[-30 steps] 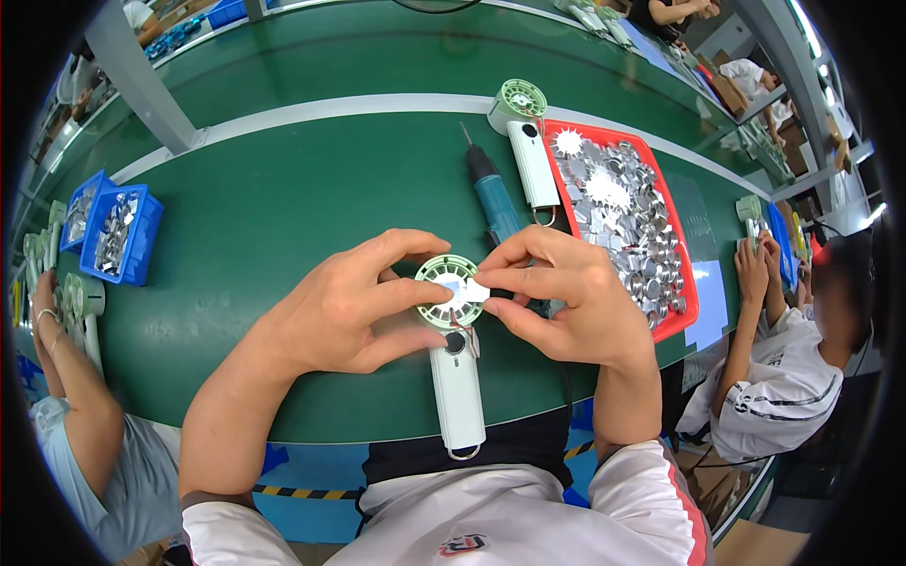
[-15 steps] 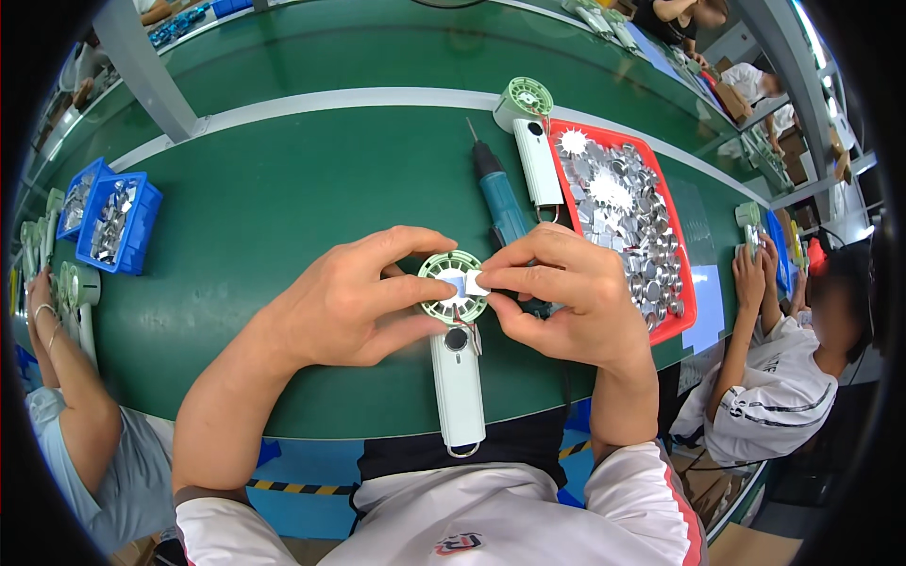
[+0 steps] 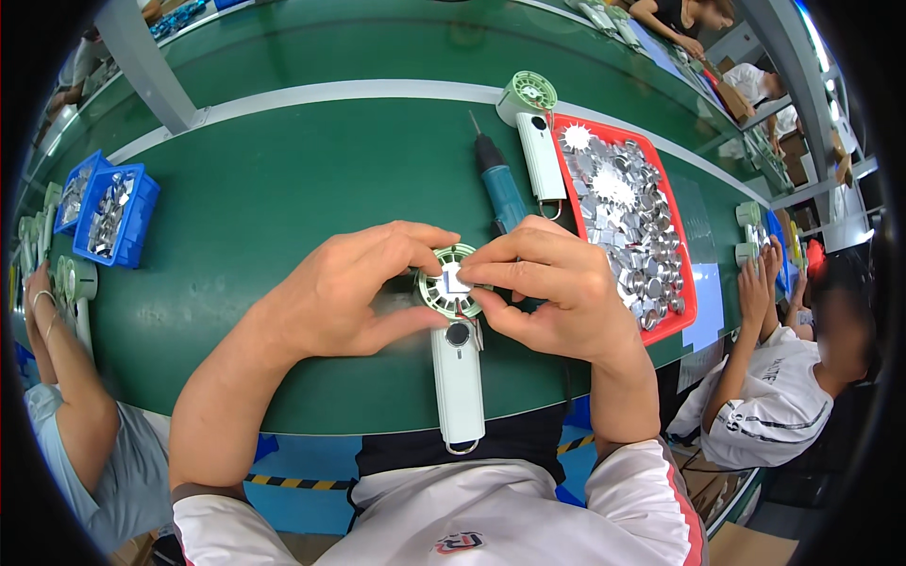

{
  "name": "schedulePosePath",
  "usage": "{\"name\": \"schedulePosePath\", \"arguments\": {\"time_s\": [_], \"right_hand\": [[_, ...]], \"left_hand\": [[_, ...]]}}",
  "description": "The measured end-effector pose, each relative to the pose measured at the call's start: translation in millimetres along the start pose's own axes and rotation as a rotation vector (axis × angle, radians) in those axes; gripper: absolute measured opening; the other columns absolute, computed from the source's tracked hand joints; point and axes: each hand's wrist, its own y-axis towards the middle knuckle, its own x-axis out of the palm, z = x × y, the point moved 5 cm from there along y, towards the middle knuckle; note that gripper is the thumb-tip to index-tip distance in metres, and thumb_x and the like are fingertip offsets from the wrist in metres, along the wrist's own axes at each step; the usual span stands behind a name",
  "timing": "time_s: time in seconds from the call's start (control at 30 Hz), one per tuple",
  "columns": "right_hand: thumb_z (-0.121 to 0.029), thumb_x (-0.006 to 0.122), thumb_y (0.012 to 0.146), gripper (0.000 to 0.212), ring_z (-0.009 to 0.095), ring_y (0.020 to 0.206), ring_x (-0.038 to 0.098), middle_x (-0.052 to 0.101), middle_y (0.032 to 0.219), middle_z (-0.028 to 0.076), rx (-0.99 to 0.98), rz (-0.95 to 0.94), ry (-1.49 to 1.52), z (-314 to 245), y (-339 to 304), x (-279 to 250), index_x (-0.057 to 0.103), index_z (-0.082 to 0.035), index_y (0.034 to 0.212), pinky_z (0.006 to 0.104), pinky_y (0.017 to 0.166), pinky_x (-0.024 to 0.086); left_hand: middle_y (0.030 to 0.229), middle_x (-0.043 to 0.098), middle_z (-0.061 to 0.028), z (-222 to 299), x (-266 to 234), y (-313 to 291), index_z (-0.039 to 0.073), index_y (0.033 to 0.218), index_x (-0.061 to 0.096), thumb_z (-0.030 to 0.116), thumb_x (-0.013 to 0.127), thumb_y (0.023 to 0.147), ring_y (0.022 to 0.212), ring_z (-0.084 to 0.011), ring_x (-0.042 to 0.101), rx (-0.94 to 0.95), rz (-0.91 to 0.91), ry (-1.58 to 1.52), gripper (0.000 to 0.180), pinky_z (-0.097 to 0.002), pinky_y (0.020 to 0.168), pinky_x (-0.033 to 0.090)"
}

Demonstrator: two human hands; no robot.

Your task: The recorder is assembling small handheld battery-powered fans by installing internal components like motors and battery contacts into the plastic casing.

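Note:
A handheld fan (image 3: 459,391) with a white handle and a round, slotted green head lies in front of me, head pointing away. My left hand (image 3: 330,292) curls around the left side of the head, with its thumb near the lower rim and its fingers at the upper rim. From the right, my right hand (image 3: 562,283) reaches over the head, thumb and fingers pinched on a small whitish square piece (image 3: 451,280) at its middle. The fingertips partly cover that piece, so I cannot tell whether it touches the head.
A teal electric screwdriver (image 3: 503,189) lies beyond my right hand. Beside it are a second fan (image 3: 541,158) and a red tray (image 3: 687,283) of silver metal parts. Blue bins (image 3: 142,222) with small parts stand at left. Co-workers sit on both sides.
My left fingers have moved from the square piece to the head's rim. My right fingertips have shifted left, bringing the piece over the middle of the head.

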Motion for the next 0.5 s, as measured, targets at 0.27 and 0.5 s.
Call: {"name": "schedulePosePath", "arguments": {"time_s": [0.27, 0.5], "right_hand": [[0.007, 0.091, 0.075, 0.03, 0.019, 0.079, 0.072, 0.084, 0.102, 0.006, -0.019, -0.008, -0.009, -0.3, 1.3, 2.0, 0.088, -0.005, 0.103, 0.0299, 0.062, 0.057], [0.007, 0.09, 0.075, 0.026, 0.021, 0.078, 0.072, 0.085, 0.101, 0.007, -0.034, -0.017, -0.024, -2.6, 2.5, 2.4, 0.089, -0.004, 0.098, 0.0339, 0.07, 0.058]], "left_hand": [[0.133, 0.078, -0.0249, -1.4, -0.5, -0.9, 0.002, 0.108, 0.068, 0.017, 0.101, 0.081, 0.113, -0.0391, 0.08, -0.003, -0.007, 0.005, 0.046, -0.0433, 0.09, 0.067], [0.133, 0.078, -0.0254, -1.8, -0.7, -1.1, 0.002, 0.106, 0.067, 0.017, 0.101, 0.081, 0.112, -0.0394, 0.08, 0.01, -0.004, 0.005, 0.045, -0.0434, 0.089, 0.067]]}}
